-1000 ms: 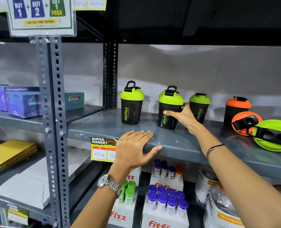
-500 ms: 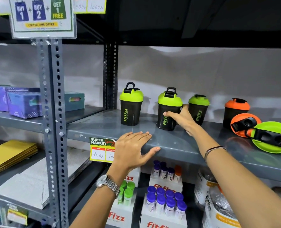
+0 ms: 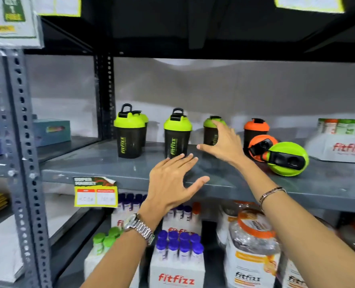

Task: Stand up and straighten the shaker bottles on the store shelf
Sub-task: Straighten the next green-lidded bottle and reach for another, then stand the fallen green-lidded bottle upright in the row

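my right hand [image 3: 224, 146] is spread open, thumb and fingers apart, holding nothing; it hangs in front of the third green-lidded shaker [image 3: 210, 129], and i cannot tell whether the fingertips touch its lid. my left hand [image 3: 172, 181] is open too, fingers fanned and empty, over the front edge of the grey shelf [image 3: 110, 169], just in front of the middle green-lidded shaker [image 3: 177, 134]. a metal watch [image 3: 139, 227] sits on my left wrist and a thin bracelet [image 3: 272, 193] on my right.

taking the middle green-lidded shaker as the mark: it stands upright near the shelf's middle. to its left stands another green-lidded shaker [image 3: 129, 134], upright, with one more partly hidden behind it. to its right is the third green-lidded shaker, upright and half covered by my right hand. further right an orange-lidded shaker [image 3: 255, 129] stands upright, and in front of that lie an orange-lidded shaker on its side [image 3: 261, 145] and a green-lidded shaker on its side [image 3: 286, 161], touching each other, lids facing me.

far to the right sits a white fitfizz box [image 3: 338, 148]. below and left of the mark a yellow price tag [image 3: 95, 194] hangs from the shelf edge. underneath, on the lower shelf, are boxes of purple-capped tubes [image 3: 178, 244] and a clear jar with an orange band [image 3: 253, 242].
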Demonstrator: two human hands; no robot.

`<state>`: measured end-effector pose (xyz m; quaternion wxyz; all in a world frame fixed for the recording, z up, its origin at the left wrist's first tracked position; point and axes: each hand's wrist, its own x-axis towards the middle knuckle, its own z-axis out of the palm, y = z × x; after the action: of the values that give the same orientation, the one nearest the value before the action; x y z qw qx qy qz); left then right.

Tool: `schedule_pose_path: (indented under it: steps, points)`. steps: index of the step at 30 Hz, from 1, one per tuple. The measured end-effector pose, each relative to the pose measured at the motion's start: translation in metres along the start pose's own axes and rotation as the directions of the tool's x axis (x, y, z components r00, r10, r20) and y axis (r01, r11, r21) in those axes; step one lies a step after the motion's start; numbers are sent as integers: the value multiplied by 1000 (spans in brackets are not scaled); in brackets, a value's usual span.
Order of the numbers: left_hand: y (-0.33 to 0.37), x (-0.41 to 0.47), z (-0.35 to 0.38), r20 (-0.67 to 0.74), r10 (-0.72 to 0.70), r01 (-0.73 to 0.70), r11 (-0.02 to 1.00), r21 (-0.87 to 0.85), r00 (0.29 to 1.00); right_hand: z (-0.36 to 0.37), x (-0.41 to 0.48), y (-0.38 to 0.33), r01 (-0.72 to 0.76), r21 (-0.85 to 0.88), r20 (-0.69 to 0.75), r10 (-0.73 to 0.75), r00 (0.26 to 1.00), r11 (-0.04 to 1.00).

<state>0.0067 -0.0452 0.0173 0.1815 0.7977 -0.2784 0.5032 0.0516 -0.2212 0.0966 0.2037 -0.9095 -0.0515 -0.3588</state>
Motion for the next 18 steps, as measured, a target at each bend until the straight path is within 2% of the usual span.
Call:
schedule_pose_path:
  steps: [2, 6, 9, 14, 18]
  points:
    - [29, 6, 13, 17, 45, -44, 999, -31, 999, -28, -13, 21, -17, -187, -88, 1, 996, 982]
    - [49, 0, 29, 63, 76, -76, 997, -3, 995, -75, -38, 66, -223, -282, -282, 141, 949, 933]
    - [52, -4, 36, 80, 80, -84, 996, 39, 994, -102, -52, 100, -285, -283, -189, 238, 953, 916]
    - [53, -5, 36, 86, 58, -62, 997, 43, 995, -117, -61, 123, -274, -145, 56, 284, 957, 951]
    - [52, -5, 37, 95, 51, -55, 998, 43, 994, -111, -63, 128, -238, -113, 48, 244, 969, 965]
